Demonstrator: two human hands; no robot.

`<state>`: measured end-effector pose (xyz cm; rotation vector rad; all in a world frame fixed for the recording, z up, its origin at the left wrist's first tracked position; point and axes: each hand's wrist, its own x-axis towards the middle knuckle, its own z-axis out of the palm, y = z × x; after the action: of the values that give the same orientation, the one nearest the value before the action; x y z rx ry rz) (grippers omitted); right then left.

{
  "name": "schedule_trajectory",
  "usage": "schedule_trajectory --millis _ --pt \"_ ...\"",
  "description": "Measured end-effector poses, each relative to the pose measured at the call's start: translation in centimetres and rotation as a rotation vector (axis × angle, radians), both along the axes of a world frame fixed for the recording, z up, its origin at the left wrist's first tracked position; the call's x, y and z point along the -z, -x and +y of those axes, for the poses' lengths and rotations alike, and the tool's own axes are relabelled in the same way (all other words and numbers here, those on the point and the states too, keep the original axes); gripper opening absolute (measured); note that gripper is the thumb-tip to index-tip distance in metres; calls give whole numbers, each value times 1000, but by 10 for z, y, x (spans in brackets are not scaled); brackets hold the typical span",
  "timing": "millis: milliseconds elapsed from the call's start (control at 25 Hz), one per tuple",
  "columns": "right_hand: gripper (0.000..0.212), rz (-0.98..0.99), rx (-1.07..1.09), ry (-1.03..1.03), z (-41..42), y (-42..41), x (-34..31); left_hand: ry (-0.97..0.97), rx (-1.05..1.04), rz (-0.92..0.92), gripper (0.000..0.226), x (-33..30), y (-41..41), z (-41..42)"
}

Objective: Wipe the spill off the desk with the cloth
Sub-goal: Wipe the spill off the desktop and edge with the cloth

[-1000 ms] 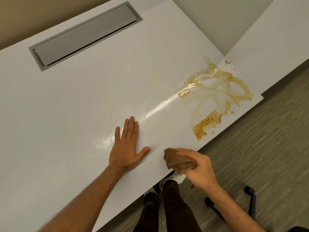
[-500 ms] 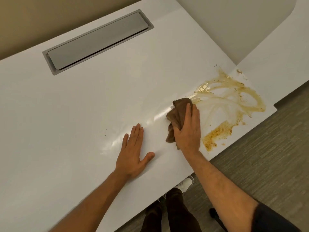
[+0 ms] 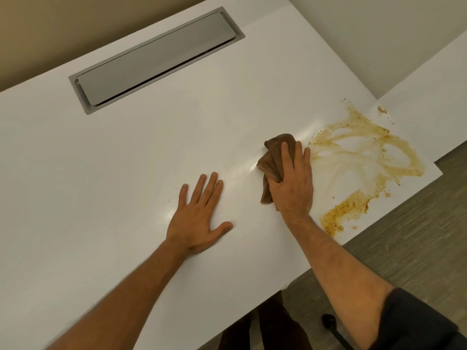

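Left forearm (image 3: 131, 281): bare, no sleeve showing.
Right arm: dark sleeve (image 3: 414, 322) ending above the elbow.
Legs: dark trousers (image 3: 273, 329).

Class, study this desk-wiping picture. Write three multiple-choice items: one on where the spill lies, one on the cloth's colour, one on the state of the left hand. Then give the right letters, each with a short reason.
1. Where on the desk does the spill lie?
A. near its right corner
B. beside the grey hatch
C. under the left hand

2. What colour is the cloth?
A. white
B. brown
C. blue

3. How is the left hand?
A. gripping the cloth
B. raised off the desk
C. flat on the desk, fingers straight

Key:
1 A: the spill spreads near the right corner of the desk, far from the hatch.
2 B: the cloth under the right hand is brown.
3 C: the left hand lies palm down.
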<state>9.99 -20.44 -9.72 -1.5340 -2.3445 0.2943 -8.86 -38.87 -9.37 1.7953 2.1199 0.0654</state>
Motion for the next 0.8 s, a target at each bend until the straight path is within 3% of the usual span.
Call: schedule_trajectory --millis 240,360,560,800 --pt "60 33 -216 32 17 31 0 11 6 6 99 1 1 3" --pt "56 72 -346 64 8 36 -3 -25 -16 -76 100 0 4 1" --pt "54 2 -680 -63 -39 10 2 -122 -43 -180 98 -3 6 -3" --pt "66 -74 -706 -70 -95 -53 12 -84 -11 -116 97 -5 3 -4"
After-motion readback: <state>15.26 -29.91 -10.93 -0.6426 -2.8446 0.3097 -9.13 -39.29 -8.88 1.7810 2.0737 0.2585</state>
